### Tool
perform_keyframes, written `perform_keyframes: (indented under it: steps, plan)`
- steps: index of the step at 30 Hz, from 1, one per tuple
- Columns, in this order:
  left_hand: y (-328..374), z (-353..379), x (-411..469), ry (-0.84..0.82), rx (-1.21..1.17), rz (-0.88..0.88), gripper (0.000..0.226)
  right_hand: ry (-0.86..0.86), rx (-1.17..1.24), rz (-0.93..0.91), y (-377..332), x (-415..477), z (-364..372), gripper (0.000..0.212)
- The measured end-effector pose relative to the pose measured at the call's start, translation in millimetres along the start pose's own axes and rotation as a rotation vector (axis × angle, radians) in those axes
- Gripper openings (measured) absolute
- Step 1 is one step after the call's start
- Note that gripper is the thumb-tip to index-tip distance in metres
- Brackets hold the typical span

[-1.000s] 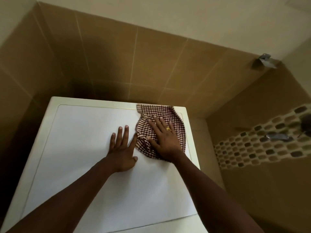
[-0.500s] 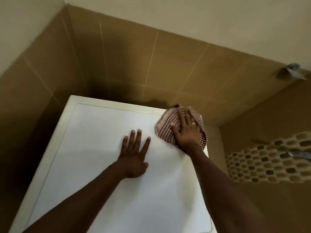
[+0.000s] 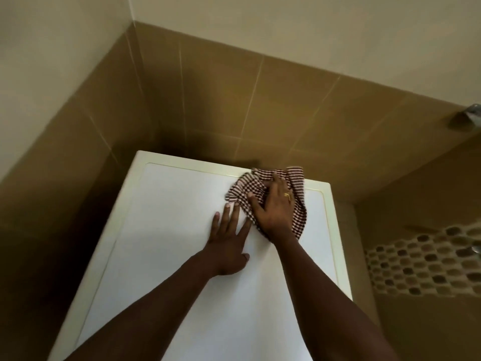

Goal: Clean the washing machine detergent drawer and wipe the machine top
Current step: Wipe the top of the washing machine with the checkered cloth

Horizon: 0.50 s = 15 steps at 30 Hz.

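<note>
right hand (image 3: 273, 212) is palm-down on the checked cloth (image 3: 240, 190), fingers spread and only lightly bent, pressing it rather than gripping, with a ring (image 3: 286, 196) showing on one finger. the cloth is bunched at the far right corner of the machine top (image 3: 182, 230), its folds riding up against the back rim near the tiled wall (image 3: 234, 113). left hand (image 3: 227, 243) lies flat and open just beside it, fingers straight, fingertips near the cloth's edge, holding nothing and looking like a brace. now the cloth itself: soft, light, limp, it crumples wherever it's pushed, so a flat palm over the middle should carry it better than a pinch at one edge, which would likely just drag a tail. the top looks smooth and hard, so expect the cloth to slide easily. the drawer is not in view.
</note>
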<state>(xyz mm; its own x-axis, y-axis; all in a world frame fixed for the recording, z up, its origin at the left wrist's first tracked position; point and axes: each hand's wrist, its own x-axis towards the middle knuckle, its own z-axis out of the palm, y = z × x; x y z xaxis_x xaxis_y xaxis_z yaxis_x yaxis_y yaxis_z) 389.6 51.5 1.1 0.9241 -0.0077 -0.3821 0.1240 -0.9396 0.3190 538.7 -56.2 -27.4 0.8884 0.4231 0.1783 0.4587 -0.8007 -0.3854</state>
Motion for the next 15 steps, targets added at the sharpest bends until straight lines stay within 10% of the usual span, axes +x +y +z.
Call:
perform_keyframes:
  steps: [5, 12, 15]
  plan:
    - [-65, -12, -36, 0.486, -0.322, 0.127, 0.06, -0.069, -0.063, -0.209, -36, -8, -5, 0.055]
    - [-193, -15, -99, 0.782, -0.187, -0.6, 0.055, -0.072, -0.206, 0.109, -81, -10, 25, 0.084]
    - [-211, 16, -99, 0.795, -0.279, -0.666, 0.061, -0.229, -0.185, -0.309, -136, -15, 46, 0.077]
